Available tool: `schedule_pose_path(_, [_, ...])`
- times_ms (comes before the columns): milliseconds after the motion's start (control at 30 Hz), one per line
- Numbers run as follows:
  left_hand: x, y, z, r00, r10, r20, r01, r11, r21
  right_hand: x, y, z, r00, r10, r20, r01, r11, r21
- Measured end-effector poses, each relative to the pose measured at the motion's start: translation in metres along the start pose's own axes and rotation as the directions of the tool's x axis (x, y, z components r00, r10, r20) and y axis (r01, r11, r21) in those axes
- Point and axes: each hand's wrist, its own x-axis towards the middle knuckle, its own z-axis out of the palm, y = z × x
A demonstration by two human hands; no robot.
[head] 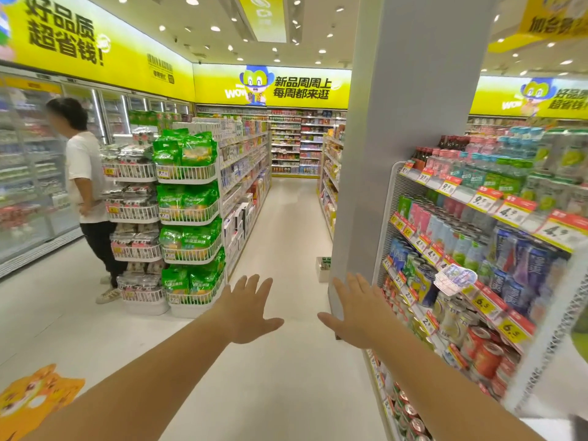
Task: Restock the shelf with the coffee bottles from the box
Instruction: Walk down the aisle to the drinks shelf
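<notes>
Both my arms reach forward over the white shop floor. My left hand (246, 310) is spread flat, palm down, holding nothing. My right hand (356, 311) is spread the same way, just in front of a grey pillar (410, 138). A small white box (323, 268) with dark bottles in it stands on the floor beyond my hands, half hidden behind the pillar's foot. A drinks shelf (471, 198) full of cans and bottles with red and yellow price tags runs along my right side.
A person in a white shirt (83, 176) stands at the left by the glass-door fridges (28, 173). White wire racks of green snack bags (187, 218) stand left of the aisle. An orange cat sticker (35, 396) lies on the floor. The aisle runs straight ahead between shelves.
</notes>
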Motion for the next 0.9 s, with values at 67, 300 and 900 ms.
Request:
schedule_pose_path(67, [0.048,-0.020,-0.002,1.000,0.001,0.002,-0.001,1.000,0.014,0.048,0.004,0.007,1.000,0.005,0.018,-0.005,1.000,-0.009])
schedule_pose_path(300, [0.215,-0.068,0.015,0.999,0.023,0.048,-0.025,0.999,0.042,0.220,0.026,0.053,0.994,0.016,0.108,-0.015,1.000,-0.014])
schedule_pose_path(900, [0.716,-0.192,0.034,0.997,-0.049,0.064,0.051,0.998,-0.035,0.732,0.137,0.168,0.989,-0.008,0.146,0.006,1.000,0.015])
